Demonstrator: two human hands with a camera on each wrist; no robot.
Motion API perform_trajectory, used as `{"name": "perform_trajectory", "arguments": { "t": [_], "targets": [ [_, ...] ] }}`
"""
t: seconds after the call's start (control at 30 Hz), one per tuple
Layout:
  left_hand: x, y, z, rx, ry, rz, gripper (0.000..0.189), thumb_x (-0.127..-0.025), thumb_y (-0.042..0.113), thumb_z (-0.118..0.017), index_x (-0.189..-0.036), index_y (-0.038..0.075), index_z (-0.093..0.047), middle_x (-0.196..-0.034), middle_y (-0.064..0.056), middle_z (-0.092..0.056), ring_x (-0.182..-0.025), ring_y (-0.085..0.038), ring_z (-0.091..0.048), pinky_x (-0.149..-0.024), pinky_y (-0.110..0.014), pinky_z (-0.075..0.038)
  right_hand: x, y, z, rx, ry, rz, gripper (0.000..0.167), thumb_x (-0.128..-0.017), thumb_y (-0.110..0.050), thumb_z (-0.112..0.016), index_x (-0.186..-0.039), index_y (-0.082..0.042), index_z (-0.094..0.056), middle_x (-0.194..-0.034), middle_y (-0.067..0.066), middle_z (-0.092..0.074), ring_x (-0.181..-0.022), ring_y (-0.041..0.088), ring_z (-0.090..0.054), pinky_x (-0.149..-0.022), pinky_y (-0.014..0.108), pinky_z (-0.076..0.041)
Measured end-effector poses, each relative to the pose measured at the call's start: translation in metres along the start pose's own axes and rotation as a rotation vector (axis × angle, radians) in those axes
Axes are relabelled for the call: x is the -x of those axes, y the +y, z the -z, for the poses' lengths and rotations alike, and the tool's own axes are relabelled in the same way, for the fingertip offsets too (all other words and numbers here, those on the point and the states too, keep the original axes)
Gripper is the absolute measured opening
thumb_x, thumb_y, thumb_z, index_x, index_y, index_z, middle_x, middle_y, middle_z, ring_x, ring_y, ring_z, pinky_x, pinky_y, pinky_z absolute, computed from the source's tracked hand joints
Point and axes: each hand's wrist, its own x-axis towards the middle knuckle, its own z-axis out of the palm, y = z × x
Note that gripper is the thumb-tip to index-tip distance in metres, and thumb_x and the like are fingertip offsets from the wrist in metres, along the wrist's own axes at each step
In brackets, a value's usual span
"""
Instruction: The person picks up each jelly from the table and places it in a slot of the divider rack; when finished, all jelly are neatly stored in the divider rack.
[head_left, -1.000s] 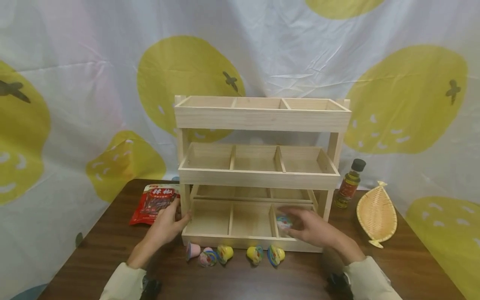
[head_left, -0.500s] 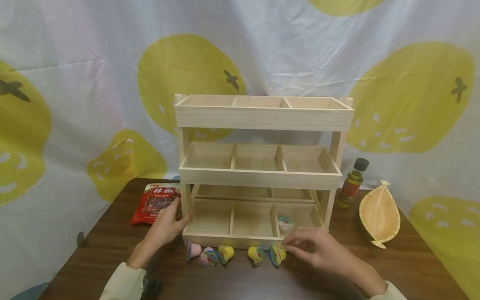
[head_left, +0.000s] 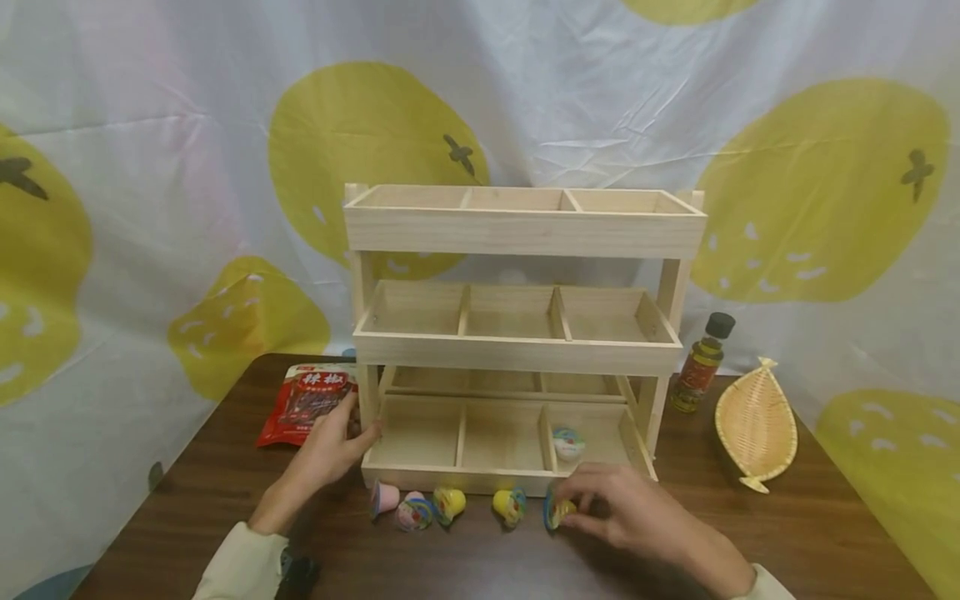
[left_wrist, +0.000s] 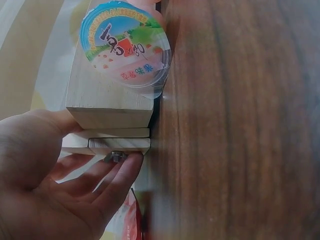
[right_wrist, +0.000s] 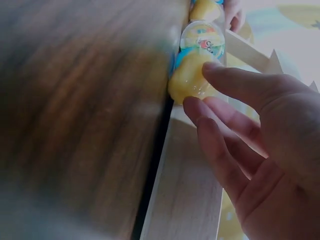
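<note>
My left hand (head_left: pixel 330 446) holds the left post of a three-tier wooden rack (head_left: pixel 525 233), its thumb and fingers on either side of the post (left_wrist: pixel 120 145). The thumb and fingertips of my right hand (head_left: pixel 633 508) pinch a yellow jelly cup (right_wrist: pixel 187 82) by its tapered end, in front of the rack's bottom tier. To its left lie two more yellow jelly cups (head_left: pixel 510 507) and two pink ones (head_left: pixel 385 497), along the rack's front board. A pale jelly cup (head_left: pixel 567 444) sits lid up in the bottom tier's right compartment.
Left of the rack lies a red bag of dried chillies (head_left: pixel 307 404). On the right stand a dark-capped oil bottle (head_left: pixel 696 373) and a leaf-shaped wicker basket (head_left: pixel 756 425). A fruit-print curtain (head_left: pixel 570 100) hangs behind the dark wooden table (head_left: pixel 450 571).
My right hand has let go of the pale cup in the bottom right compartment and come forward to the rightmost yellow cup, which has turned slightly. The left hand stays on the post.
</note>
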Motion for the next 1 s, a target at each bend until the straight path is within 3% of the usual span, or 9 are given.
{"name": "perform_trajectory", "arguments": {
  "t": [0.03, 0.1, 0.17, 0.33, 0.43, 0.67, 0.87, 1.0],
  "targets": [
    [-0.001, -0.005, -0.002, 0.002, 0.007, -0.023, 0.05, -0.101, 0.034, -0.076, -0.14, 0.008, -0.058, -0.102, -0.008, -0.081, -0.082, -0.013, -0.076, -0.065, -0.032, -0.059, 0.0, 0.0, 0.0, 0.007, 0.002, -0.012, 0.024, -0.088, -0.016, -0.091, -0.106, -0.025, -0.077, -0.101, -0.014, -0.077, -0.082, -0.009, -0.065, -0.071, 0.014, -0.056],
    [0.001, 0.003, 0.001, 0.012, 0.012, -0.046, 0.049, -0.102, 0.034, -0.075, -0.139, 0.006, -0.058, -0.1, -0.012, -0.08, -0.081, -0.017, -0.076, -0.064, -0.035, -0.059, 0.001, -0.001, -0.001, 0.021, 0.016, -0.023, 0.023, -0.089, -0.019, -0.091, -0.101, -0.028, -0.075, -0.098, -0.017, -0.075, -0.081, -0.01, -0.065, -0.07, 0.014, -0.056],
    [-0.001, -0.007, -0.004, 0.012, 0.022, -0.08, 0.049, -0.102, 0.036, -0.074, -0.138, 0.007, -0.059, -0.099, -0.011, -0.08, -0.079, -0.015, -0.076, -0.061, -0.033, -0.057, 0.001, -0.002, -0.002, 0.046, 0.033, -0.032, 0.023, -0.088, -0.022, -0.092, -0.097, -0.03, -0.073, -0.094, -0.018, -0.073, -0.079, -0.009, -0.065, -0.069, 0.014, -0.055],
    [0.007, 0.031, 0.011, 0.06, -0.02, -0.011, 0.047, -0.102, 0.028, -0.073, -0.138, 0.002, -0.058, -0.105, -0.017, -0.079, -0.088, -0.024, -0.079, -0.069, -0.036, -0.061, 0.0, -0.006, -0.003, 0.134, 0.069, -0.053, 0.029, -0.084, -0.032, -0.095, -0.086, -0.035, -0.066, -0.08, -0.021, -0.062, -0.072, -0.008, -0.056, -0.064, 0.01, -0.045],
    [0.012, 0.052, 0.019, 0.06, -0.05, 0.063, 0.047, -0.103, 0.023, -0.074, -0.14, 0.001, -0.057, -0.112, -0.02, -0.079, -0.095, -0.028, -0.079, -0.076, -0.036, -0.063, 0.0, -0.008, -0.002, 0.12, 0.047, -0.054, 0.03, -0.083, -0.039, -0.095, -0.085, -0.036, -0.065, -0.078, -0.022, -0.059, -0.071, -0.008, -0.053, -0.063, 0.009, -0.041],
    [0.012, 0.057, 0.02, 0.052, -0.073, 0.108, 0.041, -0.105, 0.021, -0.073, -0.139, 0.003, -0.057, -0.11, -0.016, -0.078, -0.094, -0.024, -0.078, -0.076, -0.032, -0.061, 0.001, -0.01, 0.0, 0.044, -0.004, -0.103, 0.022, -0.088, -0.05, -0.089, -0.095, -0.035, -0.073, -0.087, -0.02, -0.065, -0.076, -0.008, -0.056, -0.064, 0.013, -0.047],
    [0.011, 0.054, 0.019, 0.074, -0.075, 0.092, 0.043, -0.105, 0.02, -0.073, -0.14, 0.002, -0.056, -0.114, -0.018, -0.078, -0.098, -0.027, -0.079, -0.079, -0.037, -0.064, 0.001, -0.013, 0.001, 0.048, -0.01, -0.146, 0.042, -0.087, -0.052, -0.089, -0.116, -0.023, -0.077, -0.102, -0.016, -0.073, -0.081, -0.007, -0.062, -0.07, 0.02, -0.054],
    [0.011, 0.053, 0.019, 0.062, -0.072, 0.086, 0.042, -0.105, 0.02, -0.073, -0.139, 0.002, -0.057, -0.114, -0.018, -0.078, -0.098, -0.027, -0.079, -0.078, -0.034, -0.063, -0.002, -0.017, -0.001, -0.001, -0.056, -0.155, 0.049, -0.091, -0.048, -0.088, -0.123, -0.014, -0.077, -0.106, -0.009, -0.078, -0.089, -0.004, -0.067, -0.079, 0.026, -0.059]
  ]
}}
